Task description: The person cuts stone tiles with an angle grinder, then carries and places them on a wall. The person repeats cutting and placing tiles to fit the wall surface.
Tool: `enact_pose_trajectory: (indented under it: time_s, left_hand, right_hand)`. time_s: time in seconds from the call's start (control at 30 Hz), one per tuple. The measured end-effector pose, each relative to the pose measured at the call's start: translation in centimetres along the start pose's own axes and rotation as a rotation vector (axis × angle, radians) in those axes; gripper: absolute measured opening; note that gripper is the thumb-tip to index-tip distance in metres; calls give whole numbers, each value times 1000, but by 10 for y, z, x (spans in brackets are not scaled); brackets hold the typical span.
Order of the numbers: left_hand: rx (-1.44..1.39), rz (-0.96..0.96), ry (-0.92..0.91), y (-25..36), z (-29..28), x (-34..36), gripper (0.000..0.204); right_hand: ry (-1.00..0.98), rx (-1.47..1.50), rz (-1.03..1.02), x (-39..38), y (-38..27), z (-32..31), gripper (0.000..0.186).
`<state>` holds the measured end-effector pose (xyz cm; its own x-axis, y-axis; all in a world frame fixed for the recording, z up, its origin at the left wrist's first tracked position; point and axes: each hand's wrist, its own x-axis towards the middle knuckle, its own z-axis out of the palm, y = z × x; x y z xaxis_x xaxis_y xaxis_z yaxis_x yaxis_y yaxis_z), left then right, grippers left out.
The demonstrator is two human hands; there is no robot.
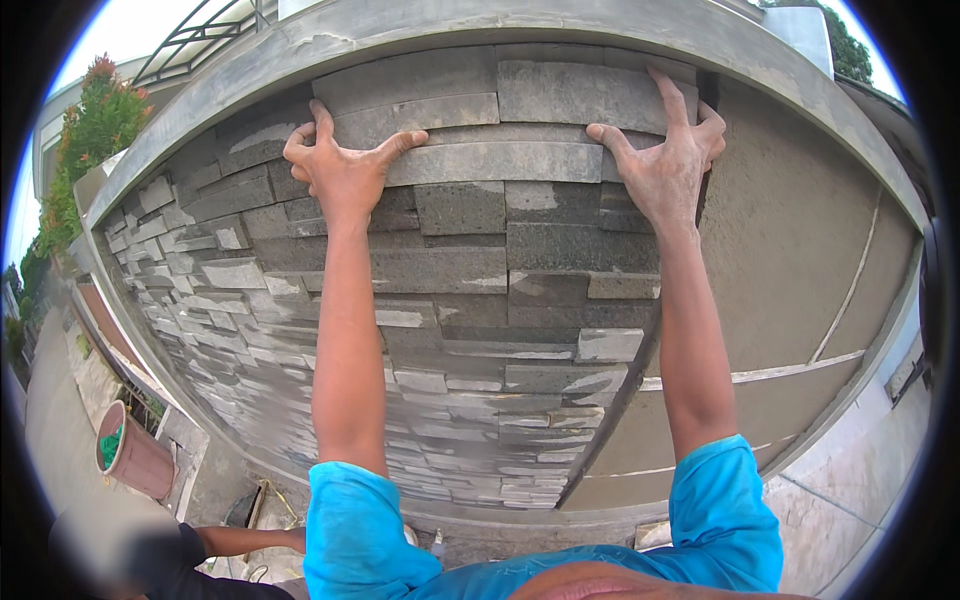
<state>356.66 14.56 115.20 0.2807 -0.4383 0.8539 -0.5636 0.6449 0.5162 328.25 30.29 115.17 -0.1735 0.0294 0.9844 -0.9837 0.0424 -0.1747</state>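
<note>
A light grey ledgestone cladding panel [490, 163] made of staggered strips lies flat against the wall, just under its top edge. Around its left end my left hand [345, 175] is closed, thumb pointing inward across the face and fingers bent at the side. At the opposite end my right hand [665, 175] grips likewise, its index finger stretched upward over the stone and its other fingers curled at the panel's right edge. Both arms reach upward. Below the panel are rows of darker grey stone cladding [440, 270], some with pale smears.
A smooth concrete border [480, 25] frames the wall. To the right is bare grey plaster [780, 190] with pale lines. A pinkish bucket [145, 455] with something green inside stands at lower left. Near it, another person's forearm [245, 541] reaches in from a dark sleeve.
</note>
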Motion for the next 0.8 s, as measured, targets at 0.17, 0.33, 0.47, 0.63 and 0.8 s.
enact_pose_trajectory:
  time_s: [0.17, 0.33, 0.47, 0.63, 0.8]
  left_hand:
    - [32, 34, -3, -7, 1, 1, 139]
    - [-4, 15, -12, 0, -1, 0, 138]
    - [-30, -2, -3, 5, -3, -1, 137]
    - [-28, -27, -20, 8, -6, -2, 136]
    - [-23, -16, -20, 5, -3, -1, 137]
  right_hand:
    - [29, 18, -57, 1, 8, 6, 93]
    - [-19, -7, -31, 1, 14, 9, 95]
    - [17, -16, -70, 2, 13, 9, 95]
    - [-38, 53, -4, 4, 8, 6, 93]
    - [-10, 37, -15, 2, 3, 2, 90]
